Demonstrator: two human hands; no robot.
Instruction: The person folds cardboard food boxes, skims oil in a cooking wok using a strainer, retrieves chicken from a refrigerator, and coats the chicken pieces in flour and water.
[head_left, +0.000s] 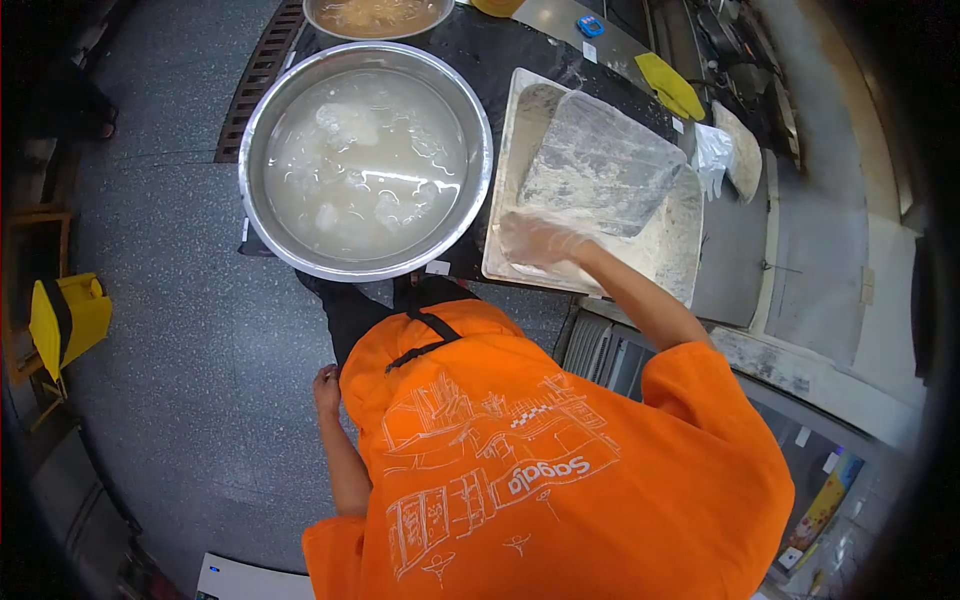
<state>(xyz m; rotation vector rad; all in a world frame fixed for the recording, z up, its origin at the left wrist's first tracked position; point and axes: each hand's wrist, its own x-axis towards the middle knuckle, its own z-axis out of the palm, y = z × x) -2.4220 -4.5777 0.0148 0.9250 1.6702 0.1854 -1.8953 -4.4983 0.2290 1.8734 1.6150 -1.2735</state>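
My right hand (545, 243), in a thin clear glove, is low over the near left corner of a white tray (492, 250) dusted with flour (665, 250). Motion blur smears its fingers, so what they grip, if anything, is not visible. Inside the tray, beyond the hand, lies a greyish flour-dusted sheet (600, 160). My left hand (326, 388) hangs beside my hip with its fingers curled in and nothing visible in them. Left of the tray stands a large steel bowl (250, 185) of cloudy liquid with pale lumps (347, 122) in it.
A second bowl (318, 28) of brownish liquid stands at the far edge. Yellow cloth (670, 87), a clear plastic glove (712, 155) and a small blue device (590, 26) lie right of the dark counter (490, 45). A yellow object (75, 320) stands on the left.
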